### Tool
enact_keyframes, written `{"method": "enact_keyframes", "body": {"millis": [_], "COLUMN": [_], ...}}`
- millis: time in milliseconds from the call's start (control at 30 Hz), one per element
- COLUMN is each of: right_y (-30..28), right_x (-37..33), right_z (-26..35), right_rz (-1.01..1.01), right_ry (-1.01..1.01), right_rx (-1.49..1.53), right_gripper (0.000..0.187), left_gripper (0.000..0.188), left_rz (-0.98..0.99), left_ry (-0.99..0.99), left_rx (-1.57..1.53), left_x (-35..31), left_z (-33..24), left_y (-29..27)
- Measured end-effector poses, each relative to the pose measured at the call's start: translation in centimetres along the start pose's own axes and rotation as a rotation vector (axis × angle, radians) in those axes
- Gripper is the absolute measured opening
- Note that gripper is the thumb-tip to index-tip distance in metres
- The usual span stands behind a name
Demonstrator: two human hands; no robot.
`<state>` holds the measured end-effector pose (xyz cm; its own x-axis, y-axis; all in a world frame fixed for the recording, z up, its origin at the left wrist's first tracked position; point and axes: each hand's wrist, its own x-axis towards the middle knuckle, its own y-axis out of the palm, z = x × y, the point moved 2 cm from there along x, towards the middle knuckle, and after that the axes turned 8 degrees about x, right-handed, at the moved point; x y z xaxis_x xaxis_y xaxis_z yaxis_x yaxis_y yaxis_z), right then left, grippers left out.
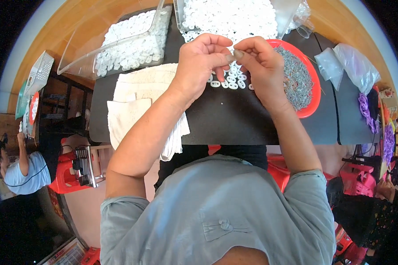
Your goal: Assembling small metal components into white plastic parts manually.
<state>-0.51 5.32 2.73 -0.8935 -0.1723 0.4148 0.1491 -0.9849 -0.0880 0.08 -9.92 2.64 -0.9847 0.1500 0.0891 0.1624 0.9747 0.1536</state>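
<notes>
My left hand [202, 62] and my right hand [263, 66] meet over the dark table, thumbs and forefingers pinched close together. Whatever lies between the fingertips is too small or hidden to make out. Just beneath them, loose white oval pieces with holes [232, 82] are scattered on the tabletop. Behind the hands, a heap of the same white pieces [230, 17] spills out of a clear tub. Close by my right hand stands a red bowl [315, 88] full of thin grey wire-like bits [298, 77].
A clear bin [79, 55] of white pieces stands at the far left. Folded cream cloths [141, 84] lie by my left forearm. Clear plastic bags [356, 66] rest at the right. Another person [28, 172] sits at far left; a dark-clothed person [362, 216] is at right.
</notes>
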Motion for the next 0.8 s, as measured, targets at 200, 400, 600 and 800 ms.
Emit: {"method": "enact_keyframes", "body": {"millis": [200, 400, 600, 800], "right_y": [0.3, 0.4, 0.2, -0.6], "right_x": [-0.3, -0.4, -0.4, -0.1], "right_z": [0.3, 0.0, 0.7, 0.7], "right_rz": [-0.094, -0.121, -0.079, -0.022], "right_ry": [0.053, 0.042, 0.116, 0.141], "right_rx": [0.15, 0.216, 0.218, 0.086], "right_gripper": [0.011, 0.009, 0.012, 0.013], "left_gripper": [0.01, 0.012, 0.01, 0.011], "left_rz": [-0.03, -0.046, -0.05, -0.043], "left_ry": [-0.072, -0.023, -0.043, -0.028], "left_rx": [0.069, -0.038, -0.099, -0.083], "left_x": [-0.4, -0.5, -0.3, -0.4], "left_z": [0.5, 0.4, 0.4, 0.1], "left_y": [0.3, 0.4, 0.1, 0.0]}}
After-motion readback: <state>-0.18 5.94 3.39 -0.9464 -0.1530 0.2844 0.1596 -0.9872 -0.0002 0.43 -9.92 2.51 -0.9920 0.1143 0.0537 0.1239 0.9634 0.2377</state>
